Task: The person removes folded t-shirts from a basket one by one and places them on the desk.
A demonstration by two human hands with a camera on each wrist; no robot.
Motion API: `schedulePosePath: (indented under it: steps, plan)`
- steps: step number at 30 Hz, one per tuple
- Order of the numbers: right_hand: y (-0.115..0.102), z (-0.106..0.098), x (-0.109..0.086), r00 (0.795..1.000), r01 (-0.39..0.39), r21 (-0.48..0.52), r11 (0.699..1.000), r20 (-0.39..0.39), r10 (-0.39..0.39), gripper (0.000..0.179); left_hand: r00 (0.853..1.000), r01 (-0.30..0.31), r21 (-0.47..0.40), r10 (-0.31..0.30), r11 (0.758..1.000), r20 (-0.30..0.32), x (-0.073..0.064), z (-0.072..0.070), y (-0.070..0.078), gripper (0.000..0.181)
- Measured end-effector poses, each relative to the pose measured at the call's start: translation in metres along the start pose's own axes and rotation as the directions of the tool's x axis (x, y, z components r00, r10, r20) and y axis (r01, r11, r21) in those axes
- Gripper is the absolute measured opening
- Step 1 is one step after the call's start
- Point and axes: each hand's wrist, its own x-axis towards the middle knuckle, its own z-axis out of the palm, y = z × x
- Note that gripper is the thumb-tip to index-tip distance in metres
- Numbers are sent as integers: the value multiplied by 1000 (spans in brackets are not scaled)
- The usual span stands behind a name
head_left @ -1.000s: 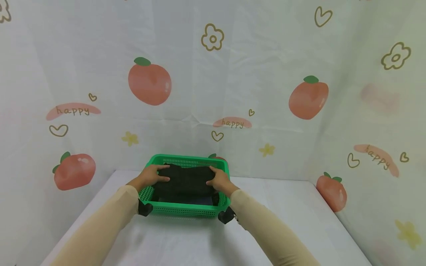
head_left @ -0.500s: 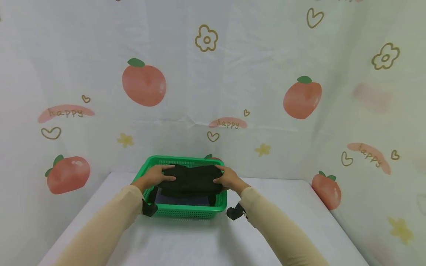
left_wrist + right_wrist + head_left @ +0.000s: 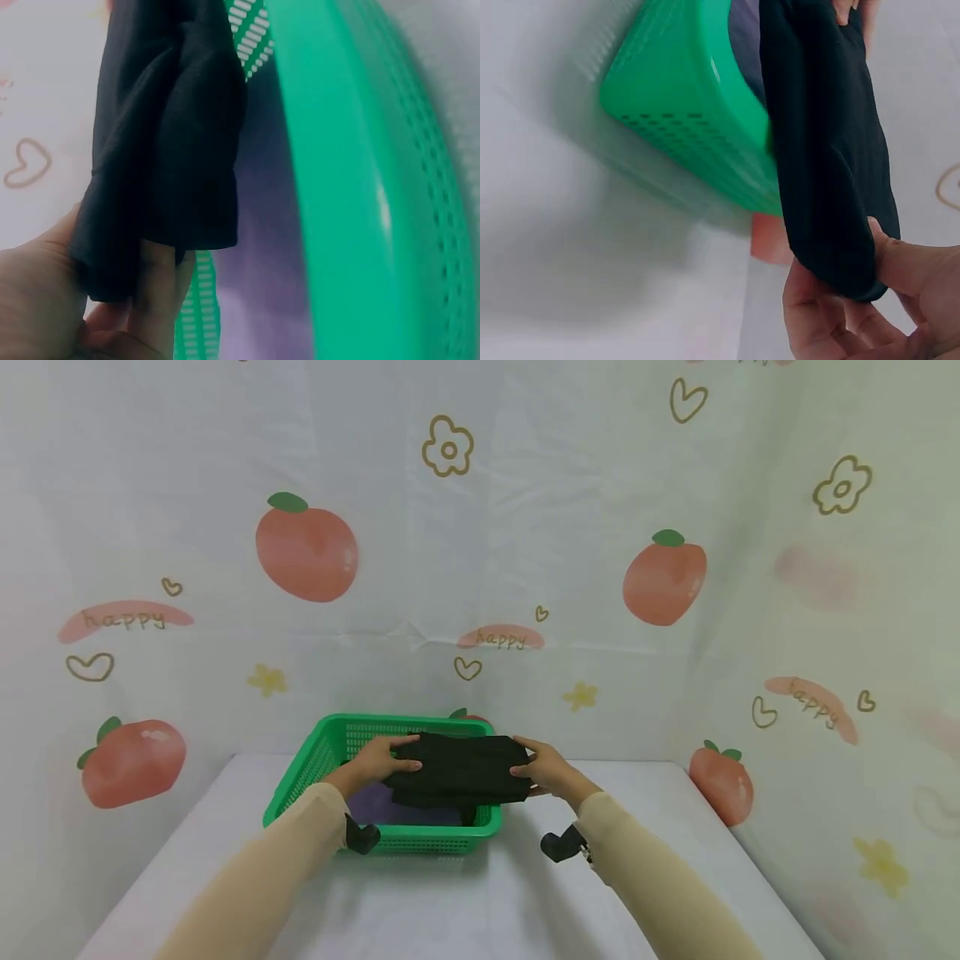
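A folded black cloth [image 3: 461,768] hangs over the right part of a green plastic basket [image 3: 420,832], with its right end past the rim. My left hand [image 3: 377,762] grips the cloth's left end, thumb on the near face and fingers behind. At the opposite end my right hand [image 3: 551,770] pinches it the same way. The left wrist view shows the black cloth [image 3: 169,142] in layered folds above the basket's green rim [image 3: 315,180]. Seen from the right wrist, the cloth [image 3: 829,150] stretches between both hands.
Inside the basket lies a flat purple-grey cloth [image 3: 382,807], with a dark piece beside it. The basket stands on a white-covered table [image 3: 450,910]. Behind rises a white curtain [image 3: 420,568] printed with fruit, hearts and flowers.
Both hands have shifted the black cloth rightward relative to the basket, from above its middle to over its right rim. More of the purple-grey cloth shows. The head view has turned slightly right.
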Motion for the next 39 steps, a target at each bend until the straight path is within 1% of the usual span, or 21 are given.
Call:
schedulePosePath:
  steps: [4,9,12,14,17,19,21,24,26,27,29,33,36,39]
  plan:
    - [6,-10,-6,1000,0,36,999,11,0,68,1000,13,-42,-13,999,3,4,12,4,63]
    - [12,-21,-13,1000,-9,51,999,-5,9,66,999,-35,-74,35,997,-9,9,29,9,62]
    - [16,-25,-15,1000,-7,51,999,1,7,65,999,-42,-136,41,990,-11,11,36,11,61]
    - [18,-28,-16,1000,9,52,999,13,-9,65,999,-43,-181,43,983,-4,11,39,12,60]
    - [23,-32,-18,999,31,59,998,31,-33,64,998,-52,-225,55,973,7,12,44,15,60]
    - [25,-35,-19,998,42,60,997,40,-45,63,998,-50,-264,58,963,24,13,47,16,60]
    - [27,-38,-20,998,44,64,997,39,-47,62,997,-26,-343,49,939,60,14,50,17,61]
    - [30,-42,-21,998,46,67,997,35,-49,61,992,29,-458,32,889,125,15,53,18,65]
    - [32,-43,-23,998,45,73,996,33,-48,61,988,59,-506,23,860,154,15,54,19,66]
    - [33,-44,-23,998,46,74,996,33,-49,61,987,64,-515,23,855,162,15,55,19,67]
    - [36,-46,-25,998,45,78,996,30,-48,61,985,66,-513,25,856,169,15,56,20,68]
    - [40,-51,-27,998,42,82,996,35,-45,61,986,56,-474,25,879,163,16,59,26,67]
    - [44,-55,-27,998,42,75,996,45,-45,61,989,43,-445,24,895,144,18,61,32,65]
    - [45,-60,-27,998,42,70,997,52,-45,61,992,14,-440,41,898,116,22,62,37,64]
